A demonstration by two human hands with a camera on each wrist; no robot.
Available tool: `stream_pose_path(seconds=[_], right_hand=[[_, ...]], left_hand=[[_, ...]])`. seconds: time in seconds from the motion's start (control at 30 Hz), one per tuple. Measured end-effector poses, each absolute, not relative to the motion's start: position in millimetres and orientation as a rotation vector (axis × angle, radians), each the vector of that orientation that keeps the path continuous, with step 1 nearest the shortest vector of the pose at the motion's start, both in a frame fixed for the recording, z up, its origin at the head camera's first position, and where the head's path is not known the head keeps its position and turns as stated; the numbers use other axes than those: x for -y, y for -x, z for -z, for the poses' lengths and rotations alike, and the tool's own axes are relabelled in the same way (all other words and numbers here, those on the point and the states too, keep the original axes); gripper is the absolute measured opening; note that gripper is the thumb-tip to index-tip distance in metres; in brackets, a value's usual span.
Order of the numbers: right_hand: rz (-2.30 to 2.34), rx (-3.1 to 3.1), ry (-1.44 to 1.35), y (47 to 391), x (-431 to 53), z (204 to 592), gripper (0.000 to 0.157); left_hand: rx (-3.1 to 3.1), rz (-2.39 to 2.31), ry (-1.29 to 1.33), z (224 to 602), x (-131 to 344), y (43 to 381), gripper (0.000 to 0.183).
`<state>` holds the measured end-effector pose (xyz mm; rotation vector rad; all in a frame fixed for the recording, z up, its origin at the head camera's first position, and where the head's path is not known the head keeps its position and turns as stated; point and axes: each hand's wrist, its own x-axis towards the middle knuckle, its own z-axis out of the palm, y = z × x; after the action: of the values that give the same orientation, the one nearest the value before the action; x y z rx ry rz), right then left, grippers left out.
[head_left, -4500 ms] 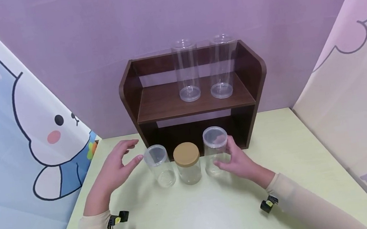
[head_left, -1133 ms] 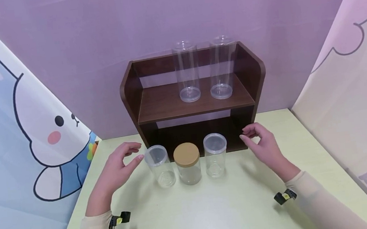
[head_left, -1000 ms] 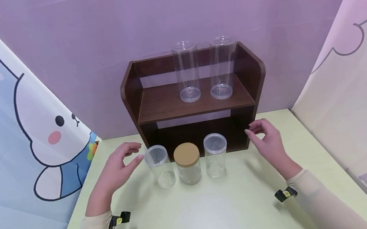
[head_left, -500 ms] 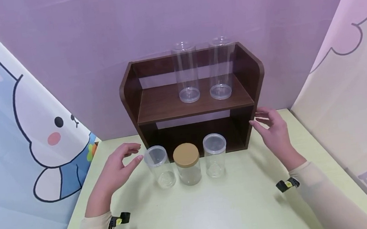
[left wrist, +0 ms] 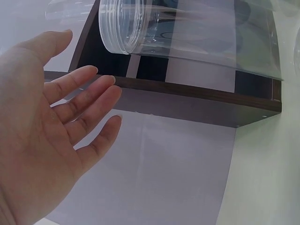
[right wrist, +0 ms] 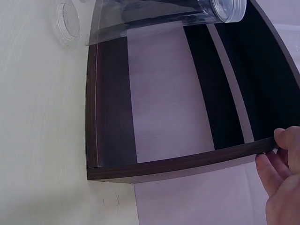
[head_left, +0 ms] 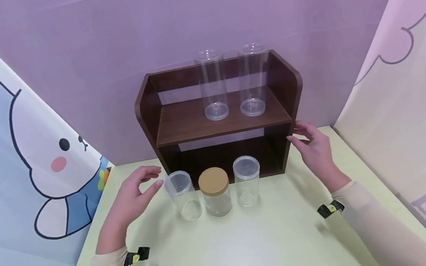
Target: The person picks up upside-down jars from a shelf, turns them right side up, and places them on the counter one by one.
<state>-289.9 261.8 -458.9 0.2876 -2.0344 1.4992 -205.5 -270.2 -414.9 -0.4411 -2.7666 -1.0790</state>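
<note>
A dark brown two-tier shelf (head_left: 212, 126) stands against the purple backdrop. My right hand (head_left: 315, 151) holds the front edge of its right side panel; in the right wrist view the thumb lies over the edge and the fingers (right wrist: 271, 174) on the outer side. My left hand (head_left: 128, 199) hovers relaxed, thumb and fingers spread, beside a clear jar with a translucent lid (head_left: 179, 182). In the left wrist view nothing is in its palm (left wrist: 35, 136). A jar with a tan lid (head_left: 213, 181) and another clear-lidded jar (head_left: 245, 168) complete the row before the shelf.
Two tall clear cylinders (head_left: 212, 81) stand upright on the upper tier. The jars stand on a pale green table (head_left: 224, 252), close to the lower tier's opening. Printed cartoon cloths (head_left: 54, 182) flank the table on both sides.
My right hand has let go of the right jar, moved right and away from me, and come to the shelf's right side panel. The left hand has hardly moved.
</note>
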Motion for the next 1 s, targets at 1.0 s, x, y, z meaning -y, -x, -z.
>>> stream_pose_path(seconds=[1.0], right_hand=[[-1.431,2.089,-0.19,287.0,-255.0,452.9,0.037]], left_hand=[[2.504,1.241,0.726,366.1,201.0,232.3,0.026]])
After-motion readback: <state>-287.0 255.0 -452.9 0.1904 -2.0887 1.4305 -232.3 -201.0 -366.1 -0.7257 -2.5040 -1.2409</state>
